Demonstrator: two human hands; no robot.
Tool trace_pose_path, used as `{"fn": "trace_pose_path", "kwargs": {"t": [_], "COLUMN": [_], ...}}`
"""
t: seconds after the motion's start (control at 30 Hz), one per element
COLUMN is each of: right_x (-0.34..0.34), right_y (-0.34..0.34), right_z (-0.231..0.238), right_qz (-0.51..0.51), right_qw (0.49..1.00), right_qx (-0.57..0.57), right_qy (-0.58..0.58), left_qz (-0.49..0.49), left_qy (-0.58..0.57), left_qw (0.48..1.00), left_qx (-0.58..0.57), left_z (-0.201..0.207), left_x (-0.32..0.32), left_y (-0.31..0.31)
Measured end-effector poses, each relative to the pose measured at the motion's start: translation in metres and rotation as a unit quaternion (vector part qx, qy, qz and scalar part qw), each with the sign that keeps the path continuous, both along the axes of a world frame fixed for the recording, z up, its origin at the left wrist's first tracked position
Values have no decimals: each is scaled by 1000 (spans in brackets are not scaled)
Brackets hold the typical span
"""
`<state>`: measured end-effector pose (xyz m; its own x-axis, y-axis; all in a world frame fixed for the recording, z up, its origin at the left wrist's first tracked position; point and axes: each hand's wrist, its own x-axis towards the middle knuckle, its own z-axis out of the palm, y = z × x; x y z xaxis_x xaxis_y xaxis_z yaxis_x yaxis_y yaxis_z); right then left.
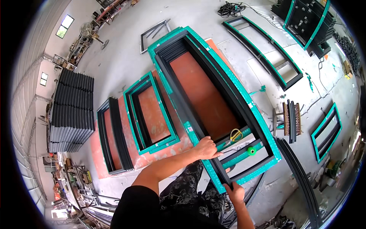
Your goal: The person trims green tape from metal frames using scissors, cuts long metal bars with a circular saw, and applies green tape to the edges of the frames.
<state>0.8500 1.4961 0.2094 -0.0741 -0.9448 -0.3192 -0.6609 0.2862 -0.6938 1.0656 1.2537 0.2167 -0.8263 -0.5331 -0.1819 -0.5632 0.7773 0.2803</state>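
from the head camera, looking down in a workshop: a large dark frame (249, 103) edged in green tape lies on an orange tabletop (185, 147), its near end before the person. the left hand (207, 148) is curled over the frame's near left side; whether it grips anything cannot be told. the right hand (235, 192) grasps the frame's near corner. yellow-handled scissors (236, 134) and a green roll (251, 151) lie near the hands. left of it is a smaller green-taped frame (164, 103); beyond, stacked dark bars (72, 110).
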Motion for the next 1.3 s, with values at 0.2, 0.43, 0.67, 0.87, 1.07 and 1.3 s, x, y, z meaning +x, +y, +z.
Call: {"fn": "trace_pose_path", "kwargs": {"t": [0.2,0.43,0.67,0.87,1.07,1.3], "right_x": [36,87,121,125,126,132], "right_y": [-43,-103,-148,-144,-144,-141], "right_z": [-23,-37,-79,-110,-157,-161], "right_qz": [-10,-33,-21,-20,-47,-54], "right_qw": [998,991,992,994,995,989], "right_qx": [39,97,90,93,85,137], "right_qy": [40,82,92,48,33,-2], "left_qz": [13,38,44,35,10,88], "left_qy": [35,-7,-28,-40,-5,62], "left_qw": [998,998,997,998,1000,987], "left_qx": [-40,-47,-51,-46,-6,-119], "left_z": [-41,-88,-121,-136,-168,-161], "left_x": [47,114,163,172,161,179], "left_y": [-96,-194,-226,-224,-242,-236]}}
